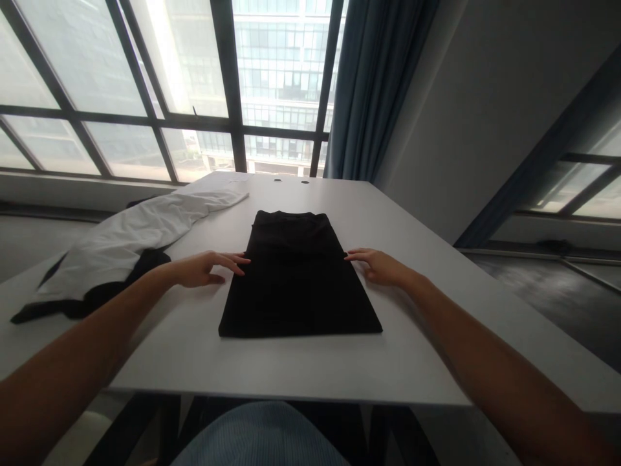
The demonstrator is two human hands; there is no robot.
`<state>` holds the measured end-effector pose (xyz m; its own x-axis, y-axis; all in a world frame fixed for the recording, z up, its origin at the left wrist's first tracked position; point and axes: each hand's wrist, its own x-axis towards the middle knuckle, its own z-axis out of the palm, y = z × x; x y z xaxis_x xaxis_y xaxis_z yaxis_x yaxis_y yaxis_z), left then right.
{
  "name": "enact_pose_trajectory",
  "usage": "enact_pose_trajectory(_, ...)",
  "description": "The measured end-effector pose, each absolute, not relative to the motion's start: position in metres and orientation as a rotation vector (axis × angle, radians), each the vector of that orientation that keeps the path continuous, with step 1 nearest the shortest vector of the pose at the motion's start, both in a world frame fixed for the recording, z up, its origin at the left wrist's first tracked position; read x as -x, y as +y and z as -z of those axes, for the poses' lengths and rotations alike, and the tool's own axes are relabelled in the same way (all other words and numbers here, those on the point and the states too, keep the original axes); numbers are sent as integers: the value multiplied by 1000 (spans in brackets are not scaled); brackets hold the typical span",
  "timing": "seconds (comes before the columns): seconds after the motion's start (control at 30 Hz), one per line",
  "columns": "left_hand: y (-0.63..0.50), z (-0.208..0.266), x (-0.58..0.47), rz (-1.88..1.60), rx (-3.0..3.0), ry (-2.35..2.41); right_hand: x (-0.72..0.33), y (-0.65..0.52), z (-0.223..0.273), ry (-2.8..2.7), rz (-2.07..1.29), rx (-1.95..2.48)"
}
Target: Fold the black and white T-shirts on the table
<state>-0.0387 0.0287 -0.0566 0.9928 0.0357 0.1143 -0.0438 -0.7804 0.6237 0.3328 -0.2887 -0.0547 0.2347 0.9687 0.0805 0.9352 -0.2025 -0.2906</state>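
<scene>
A folded black garment (295, 285) lies flat on the white table, a neat rectangle with a slightly uneven far edge. Which kind of garment it is, I cannot tell. At its left side edge, my left hand (209, 268) rests with fingers stretched out, the fingertips touching the cloth. Across from it, my right hand (379, 266) touches the right side edge with its fingertips, its fingers also extended. Neither hand grips the fabric.
To the left, a white garment (140, 226) lies loosely over black cloth (145, 264) on the table (291, 369). Two dark round holes mark the table's far end. Windows, a blue curtain (373, 90) and a wall stand beyond.
</scene>
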Motion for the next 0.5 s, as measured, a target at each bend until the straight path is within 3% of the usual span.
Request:
enact_pose_trajectory(0.13,19,57,38,-53,-2589,-34,-326,-295,44,-1853,-202,2207)
enact_pose_trajectory(0.3,-2,61,24,-304,-2761,-124,-307,-295,31,-2069,-378,2111)
enact_pose_trajectory(0.5,-10,54,20,-434,-2624,-207,-291,-296,15,-1942,-505,1986)
